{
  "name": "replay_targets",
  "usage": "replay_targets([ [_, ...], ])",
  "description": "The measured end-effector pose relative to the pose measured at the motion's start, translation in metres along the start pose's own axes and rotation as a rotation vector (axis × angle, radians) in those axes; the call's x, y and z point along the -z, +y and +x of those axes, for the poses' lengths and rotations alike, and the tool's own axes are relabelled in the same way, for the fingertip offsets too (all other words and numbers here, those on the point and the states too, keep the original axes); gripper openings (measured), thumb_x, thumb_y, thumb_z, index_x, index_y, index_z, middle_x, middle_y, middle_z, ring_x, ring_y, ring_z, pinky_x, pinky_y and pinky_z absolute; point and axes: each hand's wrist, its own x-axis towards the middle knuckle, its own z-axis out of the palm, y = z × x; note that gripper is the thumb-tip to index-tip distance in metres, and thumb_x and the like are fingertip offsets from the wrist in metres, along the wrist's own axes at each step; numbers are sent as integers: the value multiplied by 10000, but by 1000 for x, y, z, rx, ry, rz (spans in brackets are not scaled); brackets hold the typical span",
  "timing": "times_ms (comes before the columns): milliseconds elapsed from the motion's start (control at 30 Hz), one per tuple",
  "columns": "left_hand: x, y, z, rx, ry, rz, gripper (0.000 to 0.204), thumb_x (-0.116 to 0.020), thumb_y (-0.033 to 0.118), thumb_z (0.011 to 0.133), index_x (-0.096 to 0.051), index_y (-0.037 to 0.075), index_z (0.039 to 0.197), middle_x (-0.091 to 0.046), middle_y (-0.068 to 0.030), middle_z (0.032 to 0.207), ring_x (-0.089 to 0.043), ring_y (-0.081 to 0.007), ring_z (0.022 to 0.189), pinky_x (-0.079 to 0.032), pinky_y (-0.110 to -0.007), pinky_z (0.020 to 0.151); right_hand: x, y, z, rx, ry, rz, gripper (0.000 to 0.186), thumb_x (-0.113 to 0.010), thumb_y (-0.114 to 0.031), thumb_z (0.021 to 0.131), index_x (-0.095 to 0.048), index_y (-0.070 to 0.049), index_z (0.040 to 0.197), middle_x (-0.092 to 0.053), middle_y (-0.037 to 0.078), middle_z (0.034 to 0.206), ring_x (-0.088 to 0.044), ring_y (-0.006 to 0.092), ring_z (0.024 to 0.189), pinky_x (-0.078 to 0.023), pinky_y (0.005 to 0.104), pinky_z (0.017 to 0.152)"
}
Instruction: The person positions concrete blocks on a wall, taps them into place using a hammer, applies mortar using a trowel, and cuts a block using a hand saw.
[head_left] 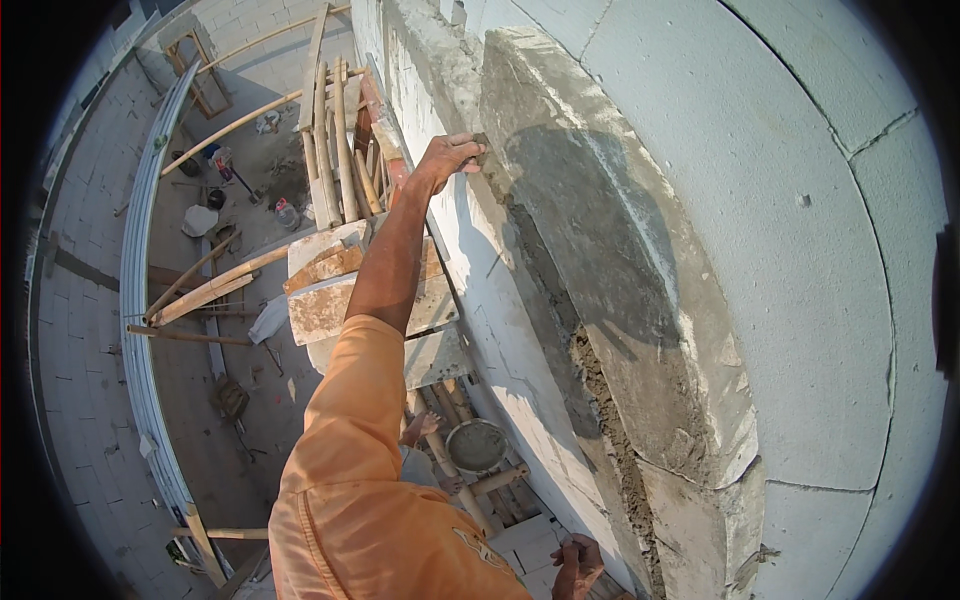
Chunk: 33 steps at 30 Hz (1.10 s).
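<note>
My left grip (pixel 449 160) is at the end of my stretched arm, over the edge of the wall (pixel 820 300). The fingers are bent and pinch a small grey lump (pixel 480 148), which looks like wet mortar; it is just beside the grey surface, but I cannot tell if it is touching. My right grip (pixel 578 567) is low, near the white face of the wall, with the fingers curled; I cannot tell if it holds something.

Along the grey slab (pixel 650 370) runs a rough strip of mortar (pixel 598 395), and the shadow of my head lies on the slab. Below, between my body and the wall, a round bucket (pixel 476 446) with grey stuff inside is near the bamboo poles (pixel 497 478). Left of the bucket, stained boards (pixel 330 300) are under my arm.
</note>
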Motion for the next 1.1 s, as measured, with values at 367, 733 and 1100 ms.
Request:
replay_targets([
  [367, -3, 18, -2, 23, -68, 136, 462, -781, 183, 838, -651, -137, 1146, -697, -183, 1011, -696, -227, 897, -624, -293, 754, -1, 7, 11, 10, -60, -64, 333, -599, -334, 984, -654, -11, 922, -621, 86, 795, -568, 197, 741, -469, 373, 694],
  [733, -5, 0, 5, -18, 27, 122, 301, -789, 202, 826, -715, -51, 971, -697, -116, 911, -686, -176, 835, -613, -299, 724, -8, 12, 17, 20, -46, -44, 267, -610, -274, 976, -653, -14, 935, -609, 63, 769, -555, 179, 716, -459, 357, 676],
  [1100, -7, 5, 11, 61, 46, 235, 247, -769, 156, 825, -716, -53, 945, -688, -87, 857, -684, -154, 781, -628, -293, 693, -12, 19, 21, -13, -39, 17, 245, -611, -254, 979, -636, -20, 912, -594, 47, 758, -540, 163, 698, -449, 346, 650],
])
